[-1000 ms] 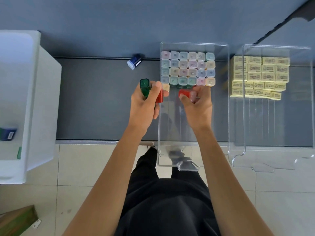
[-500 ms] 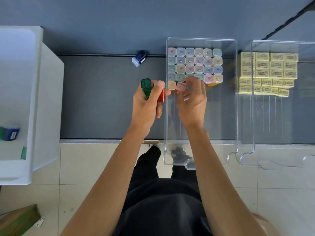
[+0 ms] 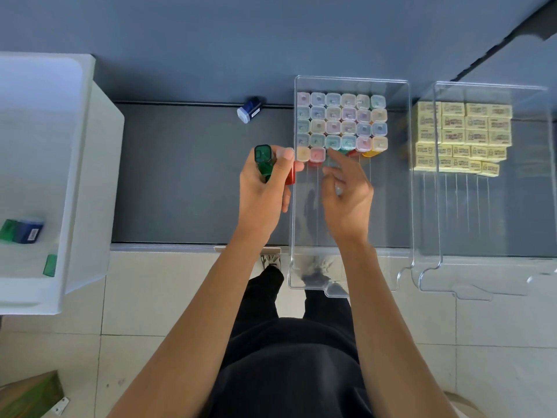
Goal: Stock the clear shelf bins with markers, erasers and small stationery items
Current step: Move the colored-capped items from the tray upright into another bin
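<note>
Our left hand (image 3: pixel 265 191) gripped a dark green marker (image 3: pixel 263 159) and a red marker (image 3: pixel 290 176) just left of the clear plastic bin (image 3: pixel 405 191). Our right hand (image 3: pixel 346 191) hovered inside that bin, empty, fingers loosely spread, its index tip just beside the front row of upright pastel-capped markers (image 3: pixel 340 122). Farther right, yellow block erasers (image 3: pixel 461 134) sat stacked at the back of a second clear bin (image 3: pixel 428 267).

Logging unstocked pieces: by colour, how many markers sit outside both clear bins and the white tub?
Green square plastic marker: 1, in the left hand
Red square plastic marker: 1, same hand
Blue square plastic marker: 1, lying on the grey shelf
Total: 3
</note>
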